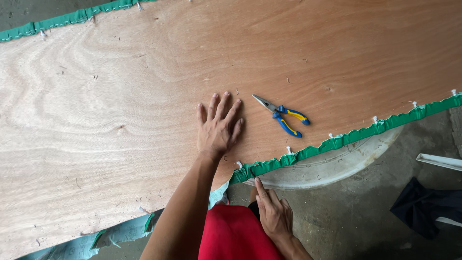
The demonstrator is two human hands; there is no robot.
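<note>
My left hand lies flat, fingers spread, on a large plywood board. Just right of it on the board rest long-nose pliers with blue and yellow handles, untouched. My right hand is below the board's near edge, with a fingertip reaching up to the gathered green fabric strip that runs along that edge. Whether it pinches the fabric or a small tool cannot be told.
Green fabric edging also shows at the board's far left edge. A white round object sits under the board. Dark cloth lies on the concrete floor at right. Red clothing is at the bottom.
</note>
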